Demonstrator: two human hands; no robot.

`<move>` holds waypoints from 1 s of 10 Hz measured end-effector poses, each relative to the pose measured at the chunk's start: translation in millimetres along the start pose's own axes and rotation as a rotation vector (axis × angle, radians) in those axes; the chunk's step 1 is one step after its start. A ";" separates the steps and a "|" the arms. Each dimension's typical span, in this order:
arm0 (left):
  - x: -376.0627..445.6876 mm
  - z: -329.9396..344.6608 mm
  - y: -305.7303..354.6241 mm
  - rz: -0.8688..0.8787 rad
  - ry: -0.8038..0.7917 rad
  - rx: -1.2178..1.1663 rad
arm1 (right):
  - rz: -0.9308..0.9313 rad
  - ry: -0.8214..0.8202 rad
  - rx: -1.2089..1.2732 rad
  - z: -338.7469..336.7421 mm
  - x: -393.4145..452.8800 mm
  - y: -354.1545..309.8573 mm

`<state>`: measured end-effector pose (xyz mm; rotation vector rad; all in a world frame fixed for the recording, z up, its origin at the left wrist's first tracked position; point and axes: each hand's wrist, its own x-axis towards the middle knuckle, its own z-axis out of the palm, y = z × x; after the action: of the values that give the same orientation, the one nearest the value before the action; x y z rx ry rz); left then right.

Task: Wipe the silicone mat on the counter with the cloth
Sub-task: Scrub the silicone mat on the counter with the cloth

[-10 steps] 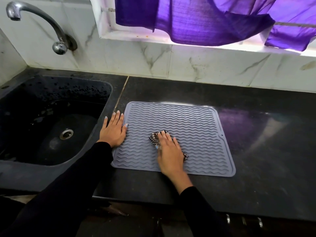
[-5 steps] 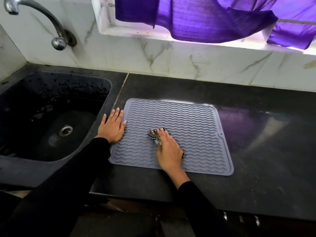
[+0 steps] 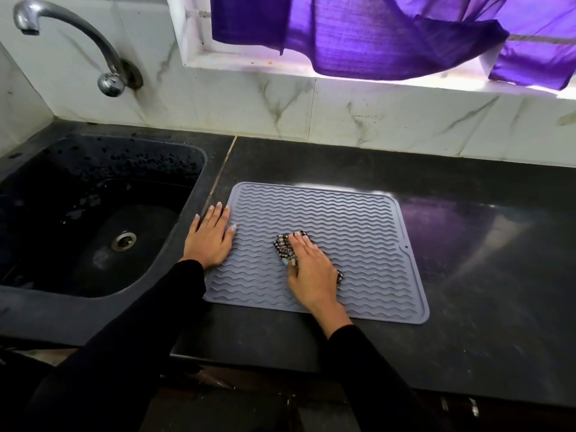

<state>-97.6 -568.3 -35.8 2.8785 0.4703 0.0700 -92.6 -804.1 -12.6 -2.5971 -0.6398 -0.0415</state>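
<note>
A grey silicone mat (image 3: 358, 232) with wavy ridges lies flat on the black counter (image 3: 483, 275). A small black-and-white checked cloth (image 3: 283, 246) sits near the mat's middle, mostly hidden under my right hand (image 3: 310, 269), which presses it flat with straight fingers. My left hand (image 3: 210, 236) rests flat, fingers together, on the mat's left edge and the counter beside it.
A black sink (image 3: 93, 219) with a metal drain lies left of the mat, under a curved metal tap (image 3: 78, 42). White marble tiles line the back wall. Purple fabric (image 3: 374, 32) hangs across the window ledge above.
My right hand and the cloth stay near the mat's middle, shifted only slightly. The left hand keeps its place on the mat's left edge. The view itself has moved a little.
</note>
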 end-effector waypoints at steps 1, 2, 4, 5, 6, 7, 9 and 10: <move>0.8 1.0 -1.0 -0.004 0.019 -0.017 | 0.095 -0.028 0.086 -5.9 6.4 4.9; 1.1 2.9 -2.1 -0.005 0.028 -0.028 | 0.179 -0.054 0.172 -6.7 13.4 11.2; 1.1 2.5 -4.3 0.001 0.037 -0.050 | 0.413 -0.037 0.862 -19.5 30.1 15.9; 0.6 2.2 -3.3 -0.002 0.033 -0.047 | 0.490 0.116 0.843 -30.2 32.7 19.7; 0.1 2.2 -3.5 -0.003 0.040 -0.049 | 0.356 0.152 0.352 -29.3 18.4 17.0; 1.4 2.0 -3.6 -0.003 0.045 -0.049 | 0.147 0.015 0.043 -11.9 3.5 11.2; 0.5 3.1 -2.8 -0.004 0.051 -0.048 | 0.172 0.032 0.036 -5.8 2.2 20.9; 1.5 3.5 -2.7 -0.004 0.057 -0.046 | 0.253 0.036 0.147 -15.3 5.3 20.3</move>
<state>-96.8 -566.0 -39.8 2.8365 0.4786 0.1610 -77.6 -824.4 -6.9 -2.5072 -0.2860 0.0375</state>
